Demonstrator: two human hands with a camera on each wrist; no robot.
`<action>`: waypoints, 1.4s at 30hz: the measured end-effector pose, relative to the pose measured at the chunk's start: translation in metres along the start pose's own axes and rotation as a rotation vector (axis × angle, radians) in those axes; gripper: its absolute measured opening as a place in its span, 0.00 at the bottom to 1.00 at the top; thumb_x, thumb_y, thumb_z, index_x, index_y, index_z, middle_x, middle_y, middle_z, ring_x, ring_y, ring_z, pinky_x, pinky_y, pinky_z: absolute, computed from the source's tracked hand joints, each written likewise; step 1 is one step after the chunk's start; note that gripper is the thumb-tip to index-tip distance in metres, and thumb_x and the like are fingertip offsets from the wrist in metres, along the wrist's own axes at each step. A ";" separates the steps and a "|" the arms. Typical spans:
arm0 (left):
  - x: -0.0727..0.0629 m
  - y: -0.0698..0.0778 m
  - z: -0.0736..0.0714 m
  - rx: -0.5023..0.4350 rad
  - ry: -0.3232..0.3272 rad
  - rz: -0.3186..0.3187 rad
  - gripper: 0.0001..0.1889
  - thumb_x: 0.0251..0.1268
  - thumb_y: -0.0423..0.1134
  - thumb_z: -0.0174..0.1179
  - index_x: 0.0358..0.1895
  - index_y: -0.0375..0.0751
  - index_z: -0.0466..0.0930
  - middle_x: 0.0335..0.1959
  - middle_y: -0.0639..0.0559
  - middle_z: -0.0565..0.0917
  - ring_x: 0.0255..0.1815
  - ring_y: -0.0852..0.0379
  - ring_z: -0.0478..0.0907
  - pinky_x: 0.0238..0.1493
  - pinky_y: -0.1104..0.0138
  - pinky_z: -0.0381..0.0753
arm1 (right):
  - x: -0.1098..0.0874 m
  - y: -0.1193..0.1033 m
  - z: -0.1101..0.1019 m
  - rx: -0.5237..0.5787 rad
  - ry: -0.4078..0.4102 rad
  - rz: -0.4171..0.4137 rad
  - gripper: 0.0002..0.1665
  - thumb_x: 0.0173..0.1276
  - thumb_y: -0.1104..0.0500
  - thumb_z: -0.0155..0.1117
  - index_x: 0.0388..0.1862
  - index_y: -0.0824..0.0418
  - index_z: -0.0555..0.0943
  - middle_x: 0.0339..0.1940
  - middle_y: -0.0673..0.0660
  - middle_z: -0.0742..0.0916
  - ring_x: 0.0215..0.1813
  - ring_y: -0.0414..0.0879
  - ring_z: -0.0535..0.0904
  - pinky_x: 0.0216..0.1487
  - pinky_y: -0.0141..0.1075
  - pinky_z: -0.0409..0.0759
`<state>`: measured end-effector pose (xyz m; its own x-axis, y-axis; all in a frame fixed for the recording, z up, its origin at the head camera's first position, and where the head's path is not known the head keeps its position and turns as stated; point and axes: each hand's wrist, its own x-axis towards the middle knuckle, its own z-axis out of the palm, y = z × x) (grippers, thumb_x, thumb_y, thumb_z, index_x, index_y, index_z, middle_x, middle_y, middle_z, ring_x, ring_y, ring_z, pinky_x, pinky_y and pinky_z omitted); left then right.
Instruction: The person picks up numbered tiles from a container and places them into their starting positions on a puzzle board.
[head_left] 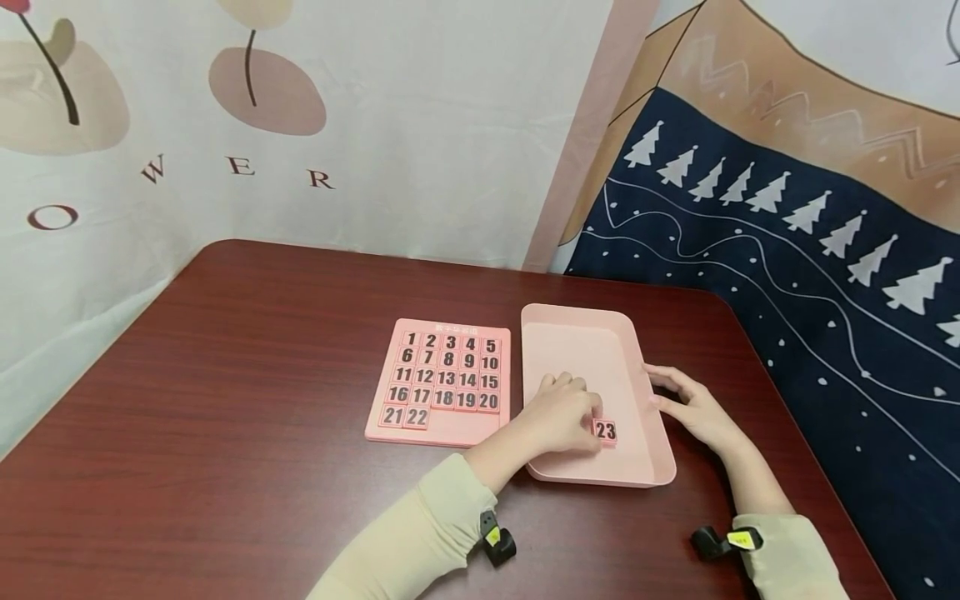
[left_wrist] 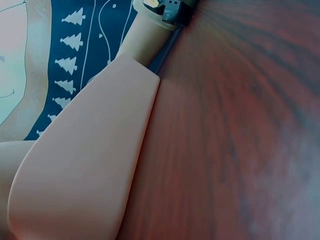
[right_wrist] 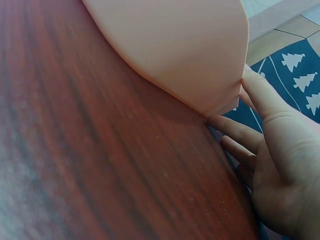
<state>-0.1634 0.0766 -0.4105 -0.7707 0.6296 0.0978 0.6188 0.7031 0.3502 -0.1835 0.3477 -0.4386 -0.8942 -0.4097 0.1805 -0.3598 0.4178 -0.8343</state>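
My left hand reaches into a pink tray, its thumb and fingers pinching a number tile marked 23 near the tray's front right. At the tray's right side, my right hand holds the wall. The right wrist view shows its thumb at the rim and other fingers by the lower corner. Left of the tray lies a square pink number board, with tiles 1 to 22 set in rows and a bare strip at the front right. In the left wrist view the tray wall hides the left hand's fingers.
The tray and board rest on a dark red-brown wooden table. A printed white cloth hangs behind it, and a navy cloth with tree shapes is at the right. Small cameras sit on both cuffs.
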 end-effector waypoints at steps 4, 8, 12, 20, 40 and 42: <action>0.000 0.000 -0.007 -0.061 0.025 0.009 0.15 0.44 0.55 0.70 0.36 0.56 0.82 0.30 0.63 0.69 0.39 0.62 0.64 0.43 0.67 0.60 | -0.001 0.000 0.000 0.021 0.001 -0.004 0.28 0.68 0.70 0.58 0.67 0.70 0.67 0.59 0.69 0.77 0.59 0.30 0.70 0.55 0.24 0.67; -0.001 0.001 -0.018 -0.089 0.043 0.015 0.17 0.45 0.55 0.71 0.39 0.55 0.84 0.32 0.63 0.71 0.40 0.62 0.64 0.44 0.67 0.60 | 0.000 0.000 0.001 0.029 0.000 -0.020 0.28 0.67 0.71 0.58 0.66 0.71 0.67 0.59 0.74 0.75 0.58 0.30 0.71 0.54 0.24 0.69; -0.005 0.001 -0.031 -0.112 0.067 0.032 0.17 0.45 0.55 0.72 0.39 0.55 0.84 0.35 0.63 0.72 0.42 0.62 0.65 0.46 0.66 0.60 | 0.001 0.002 0.001 0.025 -0.001 -0.010 0.28 0.68 0.70 0.58 0.67 0.70 0.67 0.59 0.70 0.76 0.58 0.31 0.72 0.54 0.25 0.70; -0.023 -0.009 -0.053 -0.165 0.138 0.093 0.16 0.45 0.53 0.72 0.39 0.54 0.85 0.36 0.59 0.75 0.43 0.62 0.65 0.49 0.64 0.60 | 0.000 0.002 0.001 0.008 -0.003 0.002 0.28 0.68 0.68 0.59 0.67 0.70 0.67 0.60 0.73 0.75 0.58 0.30 0.71 0.54 0.24 0.68; -0.087 -0.077 -0.077 -0.186 0.253 0.048 0.16 0.37 0.46 0.77 0.34 0.51 0.85 0.33 0.55 0.75 0.41 0.57 0.66 0.51 0.54 0.62 | 0.000 0.004 -0.001 0.002 -0.001 0.015 0.29 0.68 0.67 0.59 0.67 0.67 0.67 0.60 0.67 0.77 0.59 0.30 0.70 0.56 0.23 0.66; -0.092 -0.084 -0.077 -0.192 0.248 0.041 0.16 0.37 0.45 0.77 0.33 0.51 0.85 0.34 0.56 0.75 0.42 0.57 0.66 0.53 0.53 0.62 | 0.001 0.004 0.000 0.003 -0.002 0.017 0.29 0.68 0.67 0.59 0.67 0.67 0.67 0.60 0.68 0.76 0.59 0.30 0.70 0.56 0.23 0.66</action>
<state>-0.1561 -0.0660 -0.3770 -0.7740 0.5397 0.3309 0.6281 0.5890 0.5084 -0.1857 0.3494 -0.4416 -0.8997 -0.4040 0.1650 -0.3436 0.4226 -0.8387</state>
